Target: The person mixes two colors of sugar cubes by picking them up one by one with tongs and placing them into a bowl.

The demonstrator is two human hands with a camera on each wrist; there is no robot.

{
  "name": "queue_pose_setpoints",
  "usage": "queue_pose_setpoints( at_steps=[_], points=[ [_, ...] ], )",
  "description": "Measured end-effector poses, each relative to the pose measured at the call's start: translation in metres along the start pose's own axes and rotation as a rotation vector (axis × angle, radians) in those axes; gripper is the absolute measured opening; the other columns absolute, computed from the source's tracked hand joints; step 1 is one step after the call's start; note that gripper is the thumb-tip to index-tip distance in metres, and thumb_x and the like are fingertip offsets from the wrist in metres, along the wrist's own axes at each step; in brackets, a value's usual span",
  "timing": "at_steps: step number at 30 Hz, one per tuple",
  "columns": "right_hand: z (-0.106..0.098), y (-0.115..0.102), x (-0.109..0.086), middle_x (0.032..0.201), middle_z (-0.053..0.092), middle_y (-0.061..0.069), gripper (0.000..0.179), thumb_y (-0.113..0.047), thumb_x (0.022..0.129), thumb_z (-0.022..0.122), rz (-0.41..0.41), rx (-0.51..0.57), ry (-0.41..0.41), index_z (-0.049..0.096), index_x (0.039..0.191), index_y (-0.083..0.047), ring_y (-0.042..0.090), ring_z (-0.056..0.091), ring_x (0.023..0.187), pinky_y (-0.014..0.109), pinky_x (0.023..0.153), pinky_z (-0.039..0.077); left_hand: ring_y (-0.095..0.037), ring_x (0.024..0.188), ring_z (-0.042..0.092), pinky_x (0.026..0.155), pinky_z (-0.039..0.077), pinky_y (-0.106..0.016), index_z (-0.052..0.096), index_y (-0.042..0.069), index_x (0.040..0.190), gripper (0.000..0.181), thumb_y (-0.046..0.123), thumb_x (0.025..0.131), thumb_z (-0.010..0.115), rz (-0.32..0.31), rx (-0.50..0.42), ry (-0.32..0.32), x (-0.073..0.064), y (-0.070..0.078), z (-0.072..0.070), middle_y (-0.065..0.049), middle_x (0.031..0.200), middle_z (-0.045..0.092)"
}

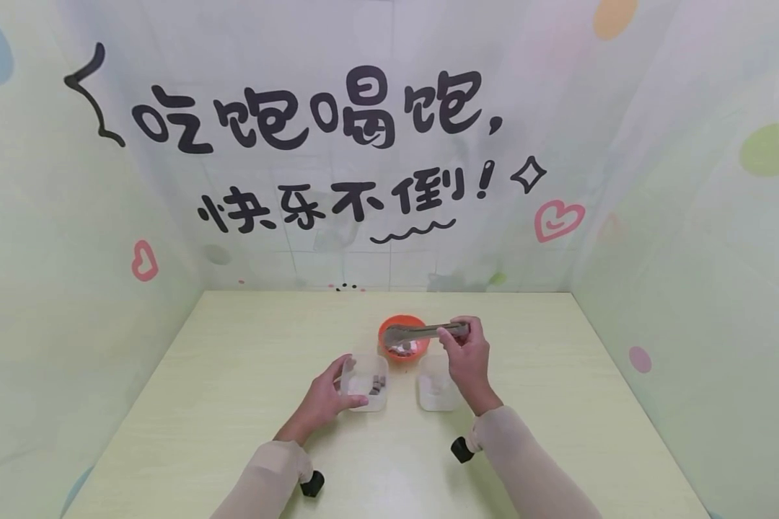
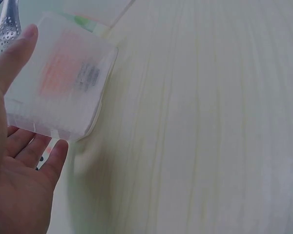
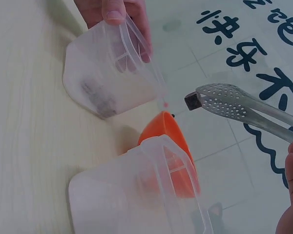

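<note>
My left hand (image 1: pixel 324 398) grips a clear plastic container (image 1: pixel 361 364) at its left side, thumb at the near side and fingers toward the far side. Several small dark cubes (image 1: pixel 378 384) lie inside it. With my right hand (image 1: pixel 470 360) I hold perforated metal tongs (image 1: pixel 422 331) above an orange bowl (image 1: pixel 404 318). A single dark cube (image 3: pixel 191 101) is pinched between the tongs' tips, as the right wrist view shows. The bowl has pale and dark pieces in it, partly covered by the tongs in the head view.
A second clear container (image 1: pixel 436 402) stands below my right hand, with pale contents. Both containers and the bowl sit close together on a light wooden table (image 1: pixel 266 346). Behind it rises a printed wall (image 1: pixel 337 259) with black lettering, and side panels flank the table.
</note>
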State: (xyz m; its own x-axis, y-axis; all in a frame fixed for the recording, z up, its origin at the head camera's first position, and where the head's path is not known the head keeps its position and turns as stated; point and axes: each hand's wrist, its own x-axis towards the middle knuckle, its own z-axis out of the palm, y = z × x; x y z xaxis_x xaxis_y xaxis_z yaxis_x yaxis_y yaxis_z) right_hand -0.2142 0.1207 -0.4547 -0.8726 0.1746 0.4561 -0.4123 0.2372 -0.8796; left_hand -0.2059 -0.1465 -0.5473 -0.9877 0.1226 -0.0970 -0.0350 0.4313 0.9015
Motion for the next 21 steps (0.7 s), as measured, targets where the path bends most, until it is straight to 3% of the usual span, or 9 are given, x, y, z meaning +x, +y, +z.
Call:
queue_pose_setpoints(
  at_steps=[5, 10, 16, 21],
  points=[
    [-0.001, 0.018, 0.003, 0.084, 0.064, 0.014, 0.027, -0.004, 0.090, 0.069, -0.002, -0.002, 0.040, 0.051, 0.108, 0.006, 0.014, 0.060, 0.070, 0.017, 0.059, 0.050, -0.042, 0.132, 0.041, 0.106, 0.039, -0.051, 0.032, 0.011, 0.151, 0.100, 0.025, 0.070, 0.089, 0.008, 0.001, 0.001, 0.000, 0.000, -0.001, -0.019, 0.150, 0.039],
    [-0.005, 0.002, 0.002, 0.084, 0.063, 0.020, 0.028, 0.001, 0.090, 0.067, 0.005, 0.003, 0.046, 0.050, 0.108, 0.013, 0.022, 0.060, 0.071, 0.015, 0.058, 0.049, -0.041, 0.133, 0.040, 0.106, 0.039, -0.050, 0.032, 0.011, 0.151, 0.099, 0.025, 0.070, 0.088, 0.004, 0.014, 0.002, -0.002, 0.001, -0.001, -0.018, 0.150, 0.038],
    [-0.005, 0.033, 0.007, 0.083, 0.063, 0.017, 0.029, -0.004, 0.090, 0.069, 0.016, 0.024, 0.065, 0.051, 0.109, 0.009, 0.020, 0.059, 0.071, 0.015, 0.057, 0.048, -0.041, 0.133, 0.040, 0.106, 0.039, -0.051, 0.032, 0.011, 0.151, 0.099, 0.025, 0.070, 0.088, 0.002, 0.013, 0.002, -0.002, 0.001, 0.000, -0.018, 0.150, 0.038],
    [-0.005, 0.042, 0.006, 0.080, 0.063, 0.012, 0.027, -0.007, 0.089, 0.070, -0.004, 0.013, 0.085, 0.052, 0.107, 0.004, 0.012, 0.058, 0.068, 0.015, 0.056, 0.047, -0.042, 0.133, 0.040, 0.106, 0.039, -0.052, 0.032, 0.011, 0.151, 0.099, 0.025, 0.070, 0.089, 0.004, 0.010, -0.001, -0.002, 0.002, 0.000, -0.018, 0.150, 0.038]
  ],
)
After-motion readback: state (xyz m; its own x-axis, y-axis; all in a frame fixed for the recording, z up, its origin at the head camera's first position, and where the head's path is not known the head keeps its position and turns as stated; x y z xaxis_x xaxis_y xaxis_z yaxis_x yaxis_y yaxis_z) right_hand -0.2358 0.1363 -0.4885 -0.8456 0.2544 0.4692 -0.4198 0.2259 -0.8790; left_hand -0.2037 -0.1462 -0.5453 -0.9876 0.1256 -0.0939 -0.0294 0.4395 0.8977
